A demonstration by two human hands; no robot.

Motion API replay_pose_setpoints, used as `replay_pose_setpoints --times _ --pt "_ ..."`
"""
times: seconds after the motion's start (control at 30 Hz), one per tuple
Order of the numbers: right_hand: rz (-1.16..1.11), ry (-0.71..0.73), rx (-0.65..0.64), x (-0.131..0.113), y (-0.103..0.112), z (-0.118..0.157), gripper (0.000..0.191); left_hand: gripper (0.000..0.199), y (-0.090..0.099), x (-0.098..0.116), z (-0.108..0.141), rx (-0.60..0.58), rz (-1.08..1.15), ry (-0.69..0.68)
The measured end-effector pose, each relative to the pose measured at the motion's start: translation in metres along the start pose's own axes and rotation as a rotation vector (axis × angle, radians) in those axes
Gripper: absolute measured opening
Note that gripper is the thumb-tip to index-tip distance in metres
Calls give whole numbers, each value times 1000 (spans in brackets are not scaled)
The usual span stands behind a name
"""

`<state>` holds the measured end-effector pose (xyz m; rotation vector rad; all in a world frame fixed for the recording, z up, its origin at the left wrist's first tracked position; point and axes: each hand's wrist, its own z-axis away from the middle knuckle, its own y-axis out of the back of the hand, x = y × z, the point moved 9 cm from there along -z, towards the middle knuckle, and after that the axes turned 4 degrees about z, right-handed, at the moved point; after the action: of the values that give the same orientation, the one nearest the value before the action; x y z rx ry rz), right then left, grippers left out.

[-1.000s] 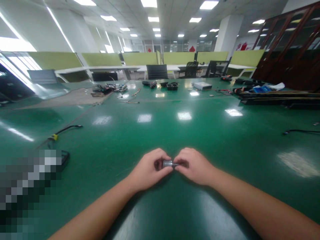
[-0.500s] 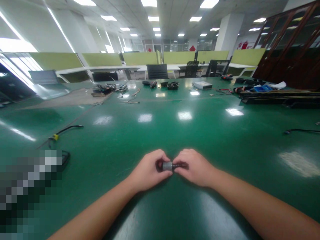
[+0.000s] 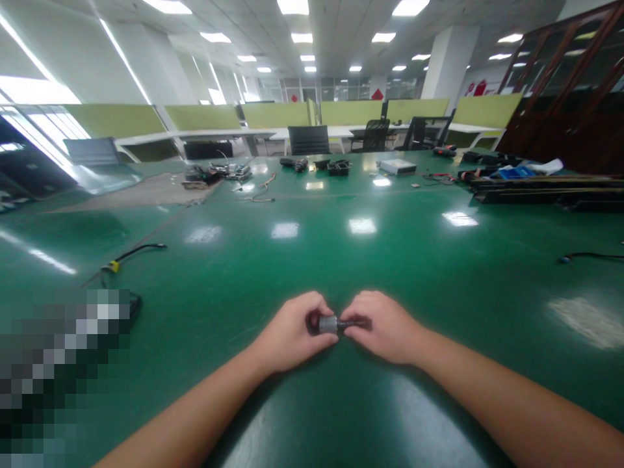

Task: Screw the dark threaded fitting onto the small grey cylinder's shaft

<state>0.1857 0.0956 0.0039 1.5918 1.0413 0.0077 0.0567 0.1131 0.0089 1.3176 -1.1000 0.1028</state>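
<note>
A small grey metal cylinder (image 3: 328, 324) lies between the thumb and fingers of my left hand (image 3: 297, 330), near the front middle of the green table (image 3: 312, 260). From its right end a thin dark shaft (image 3: 351, 322) runs sideways into the pinch of my right hand (image 3: 380, 326). The far end of the shaft is hidden in the right fingers. Both hands are closed round the part, their fingertips close to each other.
A black cable with a yellow piece (image 3: 114, 266) lies at the left, above a pixelated dark object (image 3: 68, 344). Another cable (image 3: 589, 256) is at the right. Electronic parts, a silver box (image 3: 397, 167) and stacked black strips (image 3: 546, 192) stand farther back.
The whole view has shifted slightly, with the scene a little farther right. The hands keep the same hold on the cylinder and shaft.
</note>
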Motion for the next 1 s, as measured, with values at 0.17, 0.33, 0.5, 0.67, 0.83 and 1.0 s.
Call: replay_pose_setpoints --times 0.17,0.33,0.5,0.67,0.83,1.0 --pt "4 -6 9 0 1 0 11 18 1 0 0 3 -11 6" --pt "2 -17 22 1 4 1 8 19 1 0 0 6 -9 -3" --pt "17 -29 26 2 6 1 7 20 1 -2 0 11 -20 3" --pt "20 -35 26 2 7 1 6 20 1 -2 0 8 -27 5" --pt "44 -48 32 5 9 1 6 20 1 -2 0 12 -24 11" --pt "56 -66 31 7 10 2 6 20 1 -3 0 12 -23 17"
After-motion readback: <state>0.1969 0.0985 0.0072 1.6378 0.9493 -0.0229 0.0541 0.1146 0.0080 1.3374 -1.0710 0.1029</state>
